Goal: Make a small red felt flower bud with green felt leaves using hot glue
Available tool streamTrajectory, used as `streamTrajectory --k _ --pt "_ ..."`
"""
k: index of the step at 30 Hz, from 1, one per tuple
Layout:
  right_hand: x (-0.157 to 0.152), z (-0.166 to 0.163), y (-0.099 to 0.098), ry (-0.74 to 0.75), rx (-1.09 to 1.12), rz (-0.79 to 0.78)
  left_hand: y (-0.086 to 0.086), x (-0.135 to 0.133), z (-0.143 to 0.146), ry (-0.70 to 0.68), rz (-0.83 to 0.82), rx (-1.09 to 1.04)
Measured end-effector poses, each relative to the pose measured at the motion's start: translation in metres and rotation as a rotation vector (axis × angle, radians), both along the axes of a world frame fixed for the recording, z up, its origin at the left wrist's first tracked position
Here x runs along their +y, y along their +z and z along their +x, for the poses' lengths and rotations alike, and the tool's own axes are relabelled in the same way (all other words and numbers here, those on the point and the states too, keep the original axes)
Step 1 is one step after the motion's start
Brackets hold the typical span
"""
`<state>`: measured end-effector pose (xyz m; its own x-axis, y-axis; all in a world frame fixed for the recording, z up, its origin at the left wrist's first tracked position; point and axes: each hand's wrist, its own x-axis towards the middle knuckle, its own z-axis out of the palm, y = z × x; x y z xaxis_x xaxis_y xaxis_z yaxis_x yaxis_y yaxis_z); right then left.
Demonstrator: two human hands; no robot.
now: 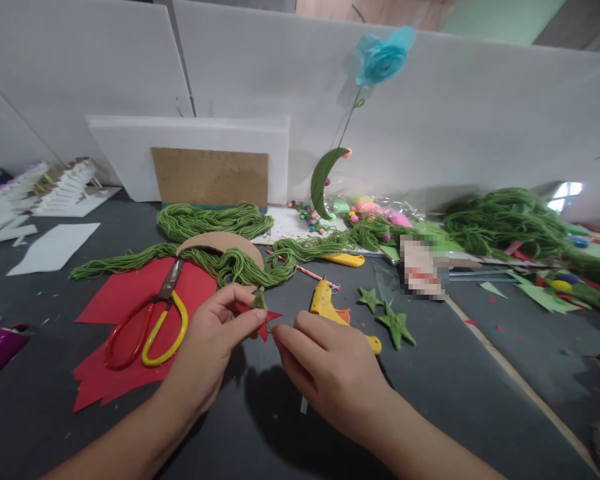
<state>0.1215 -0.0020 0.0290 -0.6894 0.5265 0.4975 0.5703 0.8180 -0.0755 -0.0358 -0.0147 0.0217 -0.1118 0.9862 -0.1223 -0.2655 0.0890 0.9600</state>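
A small red paper star (264,329) is pinched between the thumb and fingers of my left hand (225,320). Green yarn (259,299) covers its top point, while the other visible points are bare red. My right hand (325,363) is closed just right of the star, its fingertips pinching what looks like a thin strand of the same yarn; most of that strand is hidden. Beyond my right hand lies a yellow glue gun (324,300), partly covered by the hand. Two green yarn-covered stars (396,325) lie to its right.
Scissors with red and yellow handles (166,313) rest on red paper (130,363) at left. Green yarn skeins (210,221) and a yellow cutter (347,260) lie behind. A green crescent (323,183) with a blue flower (383,60) stands against the white board.
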Motion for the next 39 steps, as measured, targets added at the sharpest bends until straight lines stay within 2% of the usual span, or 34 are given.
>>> streamTrajectory --k 7,13,15,17,20,23,29,34,39 --pt "0.002 -0.002 -0.004 -0.012 -0.044 -0.074 0.004 0.002 -0.002 -0.126 -0.145 -0.196" --pt "0.001 -0.002 -0.004 0.068 -0.037 -0.105 -0.001 0.004 0.000 -0.097 -0.096 -0.050" --pt "0.003 0.000 0.001 0.063 0.059 -0.152 -0.003 0.004 -0.001 -0.109 -0.067 0.020" --pt "0.006 0.001 0.006 -0.009 0.240 -0.281 -0.004 0.003 -0.001 -0.133 -0.027 0.104" --pt "0.012 0.002 0.012 -0.097 0.462 -0.638 -0.003 0.001 0.000 -0.212 -0.001 0.215" --pt "0.015 0.000 0.013 -0.104 0.523 -0.917 -0.001 -0.002 0.003 -0.285 -0.002 0.256" --pt "0.017 0.002 0.007 -0.092 0.641 -1.258 -0.001 -0.003 0.005 -0.313 -0.035 0.149" --pt "0.017 0.002 0.008 -0.070 0.679 -1.243 -0.005 0.000 0.002 -0.204 0.001 0.011" --pt "0.012 -0.004 0.011 -0.194 0.656 -1.152 -0.006 0.001 0.002 -0.105 0.051 0.124"
